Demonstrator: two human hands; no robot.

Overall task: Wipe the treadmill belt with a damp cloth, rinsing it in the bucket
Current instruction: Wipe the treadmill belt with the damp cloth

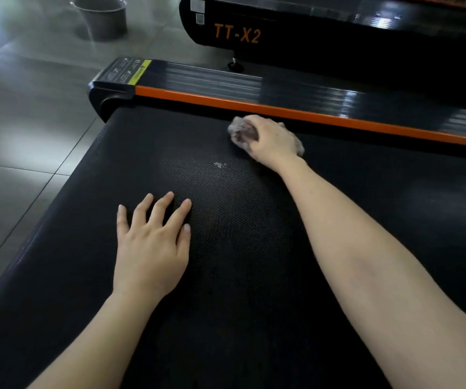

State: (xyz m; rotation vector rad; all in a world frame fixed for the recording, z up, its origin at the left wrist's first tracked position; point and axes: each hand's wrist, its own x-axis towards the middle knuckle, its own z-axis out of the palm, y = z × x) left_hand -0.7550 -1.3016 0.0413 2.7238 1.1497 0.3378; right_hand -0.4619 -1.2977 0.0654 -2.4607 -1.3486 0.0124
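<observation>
Located on the treadmill belt (254, 234), at its far edge, about 1 o'clock from the viewpoint: pale crumpled cloth (240, 131), bunched under the right hand (271, 138) and just beside the orange side rail (338, 122); contact with the rail not determinable. Right hand closed over the cloth, fingers curled round it, pressing it onto the belt. Left hand (153, 242) at 7 o'clock from the cloth, flat on the belt, fingers straight and spread, holding nothing; judged a brace only. Belt long axis lying 9 o'clock to 3 o'clock across the view, parallel to the rail, with the rounded end cap (108, 94) at the 9 o'clock end. Small whitish speck (220, 165) on the belt between the 2 hands, near the cloth, at 7 o'clock from it. Grey bucket (101, 16) standing on the tiled floor (29, 108) at 10 o'clock from the cloth, past the end cap and well apart from both hands. Step in hand judged as wiping, not rinsing. For any rinse, cloth to travel toward 10 o'clock, over the end-cap corner. Judged nearer the bucket: the right hand, extended further forward and carrying the cloth; margin over the left slight. Second treadmill (310, 32), marked TT-X2, at 12 o'clock behind the rail.
</observation>
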